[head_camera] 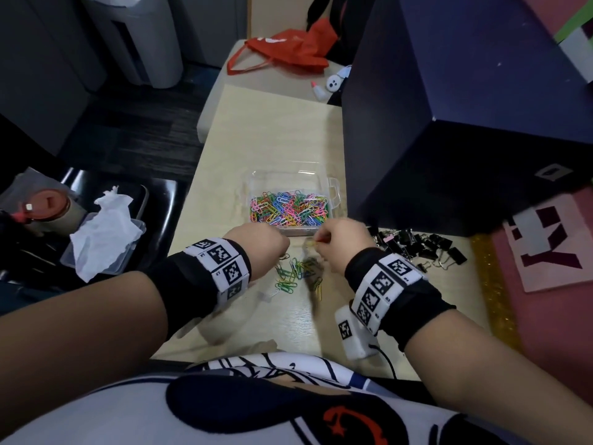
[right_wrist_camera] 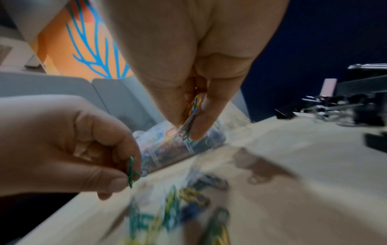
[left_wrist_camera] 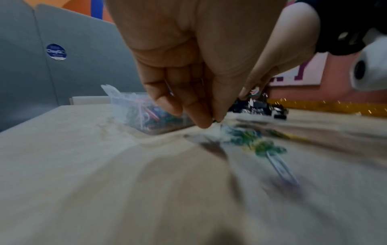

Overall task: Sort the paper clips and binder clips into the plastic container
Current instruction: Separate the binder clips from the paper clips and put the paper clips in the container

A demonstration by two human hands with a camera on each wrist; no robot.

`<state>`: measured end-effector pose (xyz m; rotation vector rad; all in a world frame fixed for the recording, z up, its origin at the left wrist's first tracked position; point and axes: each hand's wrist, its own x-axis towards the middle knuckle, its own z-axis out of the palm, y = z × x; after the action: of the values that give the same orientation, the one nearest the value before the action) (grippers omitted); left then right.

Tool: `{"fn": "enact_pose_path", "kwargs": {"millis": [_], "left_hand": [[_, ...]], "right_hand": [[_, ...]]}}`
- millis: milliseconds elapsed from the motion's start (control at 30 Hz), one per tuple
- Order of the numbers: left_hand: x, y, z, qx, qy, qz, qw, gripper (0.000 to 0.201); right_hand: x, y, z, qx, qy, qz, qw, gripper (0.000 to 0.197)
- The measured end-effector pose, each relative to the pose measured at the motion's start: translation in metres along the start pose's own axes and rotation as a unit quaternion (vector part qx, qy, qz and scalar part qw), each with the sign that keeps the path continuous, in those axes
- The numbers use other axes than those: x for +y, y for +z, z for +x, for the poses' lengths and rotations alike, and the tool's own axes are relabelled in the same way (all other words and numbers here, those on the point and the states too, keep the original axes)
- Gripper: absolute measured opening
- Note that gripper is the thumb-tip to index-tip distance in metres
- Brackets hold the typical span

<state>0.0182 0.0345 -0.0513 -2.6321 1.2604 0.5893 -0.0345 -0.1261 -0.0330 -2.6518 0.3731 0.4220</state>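
A clear plastic container (head_camera: 333, 187) on the pale table holds a heap of coloured paper clips (head_camera: 288, 208). In front of it lies a loose scatter of paper clips (head_camera: 296, 273) (right_wrist_camera: 188, 203). My left hand (head_camera: 282, 247) (left_wrist_camera: 209, 122) pinches a green paper clip (right_wrist_camera: 131, 172) just above the scatter. My right hand (head_camera: 321, 242) (right_wrist_camera: 189, 132) pinches a small bunch of paper clips (right_wrist_camera: 193, 109) near the container's front wall. A pile of black binder clips (head_camera: 420, 247) (left_wrist_camera: 261, 107) lies to the right of my right hand.
A tall dark box (head_camera: 449, 123) stands right of the container. A red bag (head_camera: 288, 49) lies on a far stool. At left, a black chair carries a clear tub with tissue (head_camera: 102, 239) and a brown-lidded cup (head_camera: 48, 207). A pink mat (head_camera: 545, 252) lies at right.
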Motion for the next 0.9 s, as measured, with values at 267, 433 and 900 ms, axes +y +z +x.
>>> {"fn": "enact_pose_path", "kwargs": {"millis": [267, 433, 900], "left_hand": [[-0.028, -0.045, 0.004, 0.141, -0.050, -0.131, 0.980, 0.025], [-0.034, -0.035, 0.004, 0.125, -0.070, -0.147, 0.979, 0.039], [-0.003, 0.019, -0.014, -0.111, 0.013, -0.030, 0.993, 0.051]], "right_hand": [[-0.024, -0.027, 0.018, 0.094, -0.023, 0.090, 0.991, 0.028], [-0.008, -0.019, 0.013, -0.032, 0.047, -0.082, 0.995, 0.031], [0.004, 0.051, -0.013, -0.088, -0.142, -0.119, 0.979, 0.040]]}}
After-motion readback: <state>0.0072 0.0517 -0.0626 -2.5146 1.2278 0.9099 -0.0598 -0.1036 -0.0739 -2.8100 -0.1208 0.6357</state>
